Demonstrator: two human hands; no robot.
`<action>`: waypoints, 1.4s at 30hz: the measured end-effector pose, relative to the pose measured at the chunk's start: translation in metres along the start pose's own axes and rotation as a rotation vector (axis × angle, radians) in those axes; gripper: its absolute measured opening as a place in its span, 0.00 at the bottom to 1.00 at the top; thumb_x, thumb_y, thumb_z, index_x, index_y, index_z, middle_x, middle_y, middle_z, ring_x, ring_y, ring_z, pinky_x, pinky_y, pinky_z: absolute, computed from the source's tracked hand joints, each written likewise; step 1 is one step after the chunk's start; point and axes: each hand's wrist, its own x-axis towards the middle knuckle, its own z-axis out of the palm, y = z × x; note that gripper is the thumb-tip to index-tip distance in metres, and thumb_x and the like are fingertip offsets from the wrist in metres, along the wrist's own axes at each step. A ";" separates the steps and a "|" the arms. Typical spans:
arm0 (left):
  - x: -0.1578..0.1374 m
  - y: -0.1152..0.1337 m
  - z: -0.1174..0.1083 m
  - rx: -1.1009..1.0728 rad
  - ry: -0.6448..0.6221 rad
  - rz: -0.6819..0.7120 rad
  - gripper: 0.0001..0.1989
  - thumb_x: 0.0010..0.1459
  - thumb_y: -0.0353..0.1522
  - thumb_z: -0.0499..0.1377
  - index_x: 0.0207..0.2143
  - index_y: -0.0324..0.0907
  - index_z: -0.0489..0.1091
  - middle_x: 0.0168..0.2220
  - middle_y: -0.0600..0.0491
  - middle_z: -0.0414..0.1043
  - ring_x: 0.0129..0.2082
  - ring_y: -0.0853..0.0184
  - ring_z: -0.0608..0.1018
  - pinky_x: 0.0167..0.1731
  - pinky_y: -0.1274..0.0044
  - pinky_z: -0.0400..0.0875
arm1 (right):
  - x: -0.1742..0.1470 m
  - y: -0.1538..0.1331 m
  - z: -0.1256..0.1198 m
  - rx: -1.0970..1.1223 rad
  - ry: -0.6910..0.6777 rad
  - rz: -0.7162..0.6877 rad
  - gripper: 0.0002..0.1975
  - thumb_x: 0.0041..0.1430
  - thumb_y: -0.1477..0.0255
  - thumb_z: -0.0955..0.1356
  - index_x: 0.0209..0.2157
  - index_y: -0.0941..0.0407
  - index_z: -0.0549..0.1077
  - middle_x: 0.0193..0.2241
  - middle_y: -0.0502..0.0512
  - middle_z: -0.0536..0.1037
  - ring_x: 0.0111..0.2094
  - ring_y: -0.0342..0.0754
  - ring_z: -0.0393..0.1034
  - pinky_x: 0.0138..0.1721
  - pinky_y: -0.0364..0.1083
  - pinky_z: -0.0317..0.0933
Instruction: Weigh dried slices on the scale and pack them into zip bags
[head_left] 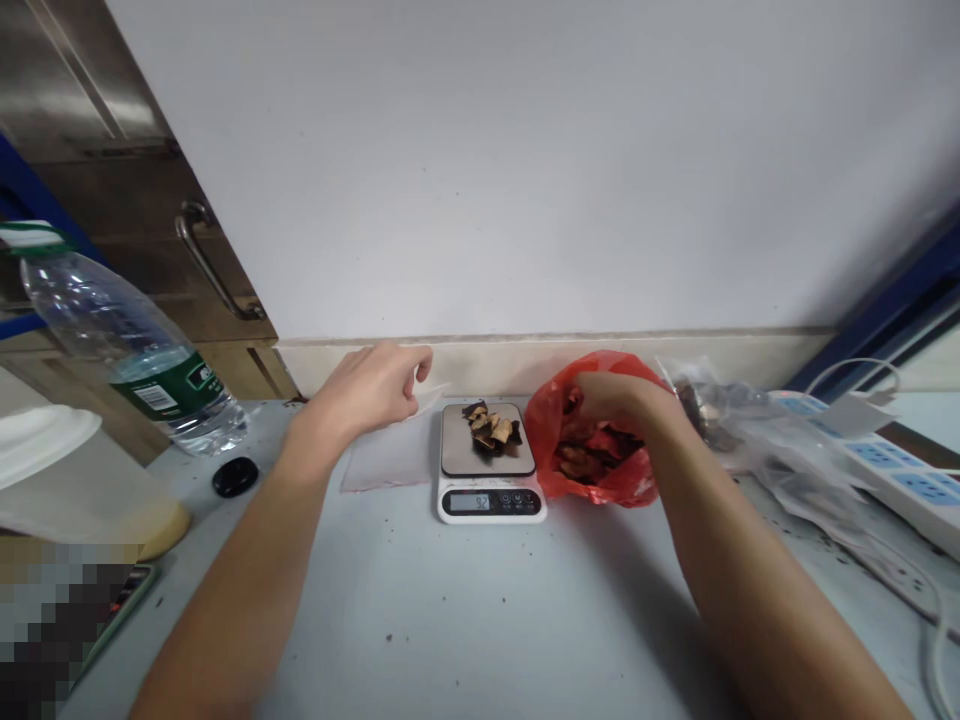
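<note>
Much tabletop [465,620] before scale [491,508]; right hand [604,395] inside bag [619,490].

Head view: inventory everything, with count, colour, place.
kitchen scale: 1, white, centre
dried pieces: several, brown, on scale
plastic bag: 1, red, right of scale
pouch: 1, clear, left of scale
water bottle: 1, clear, left
disc: 1, black, near bottle
tub: 1, translucent, far left
device: 1, green-edged, lower left
loose bags: count unclear, clear, right
power strips: count unclear, white-blue, right
cables: count unclear, white, right
metal handle: 1, grey, upper left
table: 1, pale blue, below
wall: 1, white, behind
left hand: 1, by pouch
right hand: 1, inside plastic bag
</note>
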 end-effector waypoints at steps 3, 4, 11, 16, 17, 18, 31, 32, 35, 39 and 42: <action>0.000 -0.001 0.001 -0.028 -0.031 0.006 0.11 0.46 0.22 0.56 0.32 0.44 0.65 0.30 0.55 0.73 0.28 0.65 0.73 0.24 0.76 0.55 | -0.003 0.002 -0.006 -0.036 -0.041 0.070 0.06 0.43 0.79 0.71 0.23 0.55 0.72 0.20 0.53 0.77 0.23 0.51 0.74 0.21 0.45 0.64; 0.000 -0.001 0.002 -0.035 -0.040 0.007 0.12 0.46 0.22 0.56 0.33 0.45 0.65 0.31 0.55 0.73 0.28 0.65 0.73 0.24 0.75 0.55 | -0.004 0.002 -0.008 -0.050 -0.035 0.074 0.06 0.43 0.79 0.71 0.24 0.55 0.72 0.22 0.53 0.77 0.25 0.51 0.74 0.21 0.44 0.64; 0.000 -0.003 0.004 -0.070 -0.078 0.012 0.12 0.46 0.22 0.55 0.33 0.44 0.64 0.30 0.55 0.72 0.27 0.66 0.71 0.24 0.76 0.56 | -0.024 -0.006 -0.029 0.041 -0.023 -0.131 0.17 0.43 0.77 0.73 0.38 0.52 0.77 0.38 0.54 0.82 0.36 0.54 0.76 0.30 0.46 0.67; 0.002 -0.002 0.007 -0.105 -0.143 0.029 0.13 0.44 0.22 0.55 0.32 0.45 0.63 0.28 0.56 0.72 0.27 0.66 0.73 0.24 0.77 0.58 | -0.030 -0.035 -0.025 0.222 -0.029 -0.347 0.15 0.48 0.77 0.71 0.41 0.53 0.76 0.40 0.54 0.81 0.38 0.49 0.77 0.35 0.44 0.69; 0.003 -0.002 0.008 -0.111 -0.147 0.037 0.13 0.44 0.22 0.55 0.32 0.45 0.63 0.28 0.56 0.72 0.27 0.66 0.73 0.24 0.77 0.58 | -0.028 -0.041 -0.021 0.250 -0.029 -0.379 0.13 0.50 0.77 0.71 0.40 0.54 0.76 0.40 0.55 0.81 0.38 0.49 0.77 0.36 0.44 0.69; 0.003 -0.002 0.009 -0.117 -0.150 0.039 0.13 0.44 0.22 0.55 0.32 0.45 0.63 0.28 0.56 0.72 0.27 0.66 0.73 0.24 0.76 0.59 | -0.025 -0.046 -0.018 0.268 -0.022 -0.405 0.11 0.51 0.77 0.71 0.39 0.55 0.75 0.40 0.55 0.81 0.39 0.48 0.77 0.36 0.43 0.69; 0.001 0.001 0.003 -0.237 0.016 0.161 0.08 0.47 0.23 0.55 0.26 0.44 0.59 0.23 0.59 0.65 0.23 0.70 0.68 0.23 0.78 0.56 | -0.022 -0.070 0.005 0.317 0.023 -0.771 0.13 0.64 0.74 0.64 0.49 0.55 0.74 0.29 0.51 0.78 0.28 0.45 0.71 0.32 0.44 0.65; 0.001 0.001 0.003 -0.255 0.043 0.173 0.09 0.47 0.23 0.56 0.25 0.44 0.59 0.23 0.59 0.65 0.23 0.70 0.68 0.23 0.78 0.56 | -0.024 -0.073 0.006 0.282 0.017 -0.763 0.12 0.65 0.73 0.64 0.47 0.55 0.75 0.29 0.51 0.78 0.26 0.44 0.70 0.31 0.44 0.64; 0.000 0.000 0.003 -0.293 0.126 0.201 0.10 0.46 0.24 0.57 0.24 0.44 0.57 0.21 0.60 0.63 0.22 0.71 0.67 0.23 0.79 0.57 | -0.026 -0.080 0.008 0.237 0.066 -0.740 0.11 0.67 0.71 0.62 0.43 0.56 0.77 0.26 0.50 0.76 0.24 0.43 0.67 0.30 0.43 0.61; -0.001 0.001 0.003 -0.324 0.259 0.226 0.08 0.47 0.26 0.56 0.25 0.44 0.59 0.22 0.59 0.66 0.23 0.71 0.70 0.25 0.79 0.61 | -0.026 -0.084 0.011 0.290 0.097 -0.742 0.15 0.69 0.69 0.60 0.40 0.56 0.77 0.20 0.46 0.70 0.21 0.42 0.61 0.27 0.43 0.56; -0.003 0.006 0.001 -0.352 0.408 0.245 0.06 0.49 0.26 0.56 0.27 0.43 0.60 0.25 0.59 0.69 0.25 0.70 0.73 0.29 0.78 0.66 | -0.025 -0.089 0.014 0.309 0.182 -0.551 0.16 0.63 0.70 0.63 0.22 0.58 0.74 0.15 0.45 0.62 0.19 0.41 0.56 0.23 0.43 0.50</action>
